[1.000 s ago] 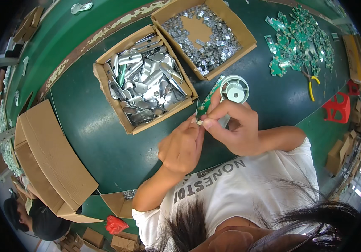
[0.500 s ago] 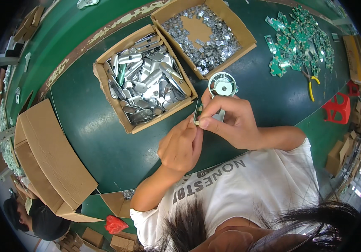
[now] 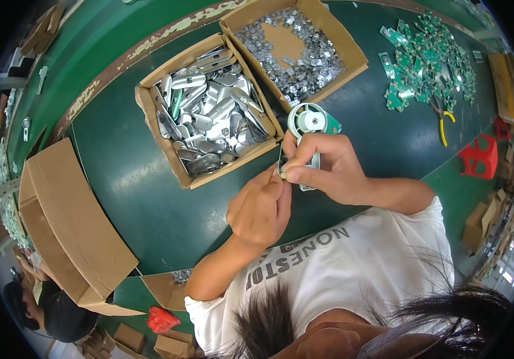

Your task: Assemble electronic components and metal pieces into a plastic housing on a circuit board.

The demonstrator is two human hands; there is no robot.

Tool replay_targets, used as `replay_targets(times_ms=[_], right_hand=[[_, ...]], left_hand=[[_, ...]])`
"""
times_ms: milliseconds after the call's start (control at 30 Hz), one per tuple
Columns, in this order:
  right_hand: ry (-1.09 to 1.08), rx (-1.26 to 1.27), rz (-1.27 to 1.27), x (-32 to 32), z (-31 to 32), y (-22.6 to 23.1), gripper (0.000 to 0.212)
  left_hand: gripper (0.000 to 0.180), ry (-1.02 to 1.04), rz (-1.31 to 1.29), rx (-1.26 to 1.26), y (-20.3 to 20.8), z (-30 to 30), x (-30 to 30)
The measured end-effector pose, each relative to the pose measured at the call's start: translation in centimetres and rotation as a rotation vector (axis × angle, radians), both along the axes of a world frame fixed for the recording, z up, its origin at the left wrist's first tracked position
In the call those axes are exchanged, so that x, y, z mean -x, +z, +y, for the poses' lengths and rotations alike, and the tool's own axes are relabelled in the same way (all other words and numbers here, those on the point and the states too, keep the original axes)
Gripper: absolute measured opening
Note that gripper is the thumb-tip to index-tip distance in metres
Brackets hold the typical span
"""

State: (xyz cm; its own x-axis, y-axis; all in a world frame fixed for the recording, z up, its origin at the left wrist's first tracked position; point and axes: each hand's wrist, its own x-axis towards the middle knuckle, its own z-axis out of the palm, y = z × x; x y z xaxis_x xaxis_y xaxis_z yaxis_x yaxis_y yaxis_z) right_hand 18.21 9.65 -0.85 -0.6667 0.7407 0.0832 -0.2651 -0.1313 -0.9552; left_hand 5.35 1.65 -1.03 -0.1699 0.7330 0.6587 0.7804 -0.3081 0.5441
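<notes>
My left hand [image 3: 260, 206] is closed on a thin dark plate [image 3: 280, 157], seen nearly edge-on. Thumb and forefinger of my right hand [image 3: 328, 167] pinch a small pale block [image 3: 283, 175] against that plate, and the fingertips of both hands meet there. Behind and under my right hand is a pale green plastic housing [image 3: 309, 119] with a round, ringed end. A corner of green circuit board [image 3: 333, 125] shows beside the ring. My fingers hide the housing's middle, so I cannot tell whether they grip it.
An open carton [image 3: 179, 170] of shiny metal covers stands ahead-left. Beyond it is a carton [image 3: 352, 60] of small metal parts. Green circuit boards [image 3: 430, 60] lie heaped at far right near yellow-handled pliers [image 3: 445, 128]. A large carton [image 3: 83, 215] is at left, a red stool [image 3: 481, 155] at right.
The round end of the housing has shifted left and turned, uncovering the circuit board corner and the housing's lower end. Both hands stay nearly in place, still together at the plate.
</notes>
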Motion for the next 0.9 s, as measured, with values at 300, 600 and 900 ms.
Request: replay_targets(times_ms=[300, 600, 900], right_hand=[[0.063, 0.048, -0.003, 0.0, 0.4, 0.2, 0.008], [0.180, -0.820, -0.409, -0.4, 2.5, 2.3, 0.049], [0.095, -0.819, -0.346, -0.1, 1.6, 2.1, 0.039]], left_hand=[[0.019, 0.040, 0.043, -0.045, -0.3, -0.1, -0.1], [0.012, -0.040, -0.663, 0.367, 1.9, 0.0, 2.1], [0.011, -0.334, -0.928, 0.520, 3.0, -0.7, 2.8]])
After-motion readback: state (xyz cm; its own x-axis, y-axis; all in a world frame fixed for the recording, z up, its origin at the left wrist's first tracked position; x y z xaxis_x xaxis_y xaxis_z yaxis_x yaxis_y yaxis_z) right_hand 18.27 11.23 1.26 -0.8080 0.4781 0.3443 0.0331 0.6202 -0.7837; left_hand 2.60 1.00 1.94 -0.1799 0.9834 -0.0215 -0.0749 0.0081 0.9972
